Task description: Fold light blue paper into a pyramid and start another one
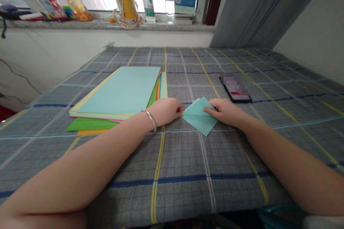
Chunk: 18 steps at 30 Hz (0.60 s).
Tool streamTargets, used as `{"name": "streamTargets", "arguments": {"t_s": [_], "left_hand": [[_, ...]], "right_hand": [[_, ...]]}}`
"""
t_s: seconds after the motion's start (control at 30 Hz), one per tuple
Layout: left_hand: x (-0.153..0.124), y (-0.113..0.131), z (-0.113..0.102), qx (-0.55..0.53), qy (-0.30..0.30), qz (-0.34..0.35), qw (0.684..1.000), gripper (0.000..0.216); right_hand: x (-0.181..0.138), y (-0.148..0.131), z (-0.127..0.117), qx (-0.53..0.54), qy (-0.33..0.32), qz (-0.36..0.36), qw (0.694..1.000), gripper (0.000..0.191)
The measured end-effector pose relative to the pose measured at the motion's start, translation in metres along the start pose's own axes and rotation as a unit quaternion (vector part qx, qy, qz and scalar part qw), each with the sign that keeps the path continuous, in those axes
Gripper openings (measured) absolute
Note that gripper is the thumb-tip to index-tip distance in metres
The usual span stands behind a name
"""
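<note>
A small folded piece of light teal paper (200, 118) lies on the checked tablecloth (182, 157) between my two hands. My left hand (166, 111), with a silver bracelet on the wrist, is curled and pinches the paper's left corner. My right hand (225, 111) rests on the paper's right side, its forefinger pressed flat along the fold.
A stack of coloured paper sheets (120, 94), teal on top, lies to the left of my left hand. A phone (236, 87) lies just beyond my right hand. Bottles and boxes (150, 3) stand on the windowsill at the back. A grey curtain (255, 7) hangs at the right.
</note>
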State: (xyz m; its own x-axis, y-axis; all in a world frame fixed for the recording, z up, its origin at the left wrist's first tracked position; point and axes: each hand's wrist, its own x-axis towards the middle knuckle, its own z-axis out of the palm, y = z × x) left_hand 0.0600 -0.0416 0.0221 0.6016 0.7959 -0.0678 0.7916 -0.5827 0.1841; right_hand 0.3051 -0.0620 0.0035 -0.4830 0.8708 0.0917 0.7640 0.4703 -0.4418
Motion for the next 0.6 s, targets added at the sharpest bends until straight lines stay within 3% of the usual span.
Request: {"name": "streamTargets", "arguments": {"t_s": [0.33,0.5,0.6], "left_hand": [[0.001,-0.007,-0.007,0.017,-0.042,0.027,0.999,0.017],[-0.003,0.006,-0.01,-0.003,0.042,0.023,0.999,0.021],[-0.001,0.014,-0.001,0.006,0.07,0.104,0.992,0.027]], "right_hand": [[0.001,0.002,0.002,-0.016,-0.007,0.033,0.999,0.029],[0.002,0.001,0.003,0.011,-0.014,0.04,0.999,0.027],[0.002,0.001,0.003,0.017,-0.009,0.039,0.999,0.025]]}}
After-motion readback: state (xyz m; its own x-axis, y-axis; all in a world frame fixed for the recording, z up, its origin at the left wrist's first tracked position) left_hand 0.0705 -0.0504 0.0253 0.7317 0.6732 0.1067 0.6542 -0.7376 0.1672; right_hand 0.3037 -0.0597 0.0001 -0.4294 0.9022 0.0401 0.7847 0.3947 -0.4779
